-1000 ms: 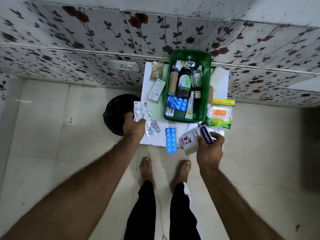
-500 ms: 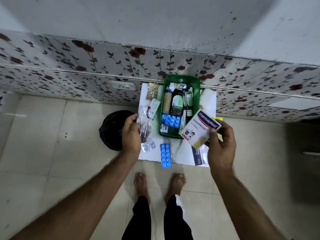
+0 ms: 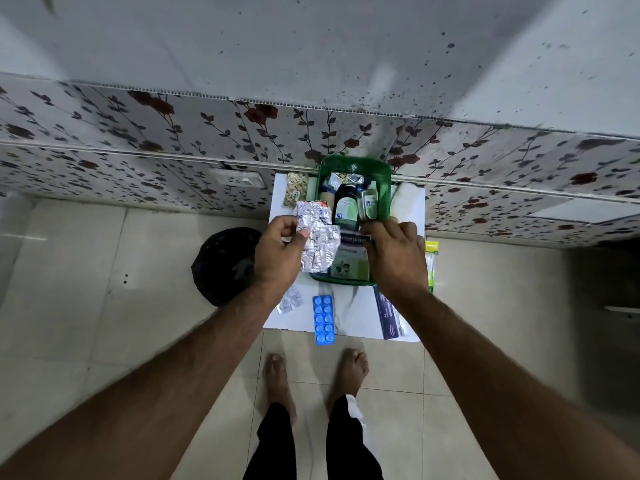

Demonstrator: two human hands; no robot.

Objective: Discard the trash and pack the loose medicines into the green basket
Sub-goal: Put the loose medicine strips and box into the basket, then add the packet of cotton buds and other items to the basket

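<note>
The green basket (image 3: 353,164) stands on a small white table (image 3: 349,313) against the wall, holding bottles and packets. My left hand (image 3: 277,254) pinches silver blister strips (image 3: 317,237) over the basket's left side. My right hand (image 3: 394,258) is over the basket's near right part, fingers on a white medicine box (image 3: 349,263) and a dark plaster box (image 3: 353,239) that lie in the basket. A blue blister strip (image 3: 323,319) and a small silver blister (image 3: 290,302) lie loose on the table's front.
A black bin (image 3: 221,265) stands on the floor left of the table. A dark flat box (image 3: 389,317) lies at the table's front right, a green-yellow pack (image 3: 431,261) at its right edge, a packet (image 3: 295,188) at the back left. My feet are below the table.
My right hand carried the white and dark boxes from the air down into the basket. My left hand moved the silver strips right, over the basket. The camera tilted up.
</note>
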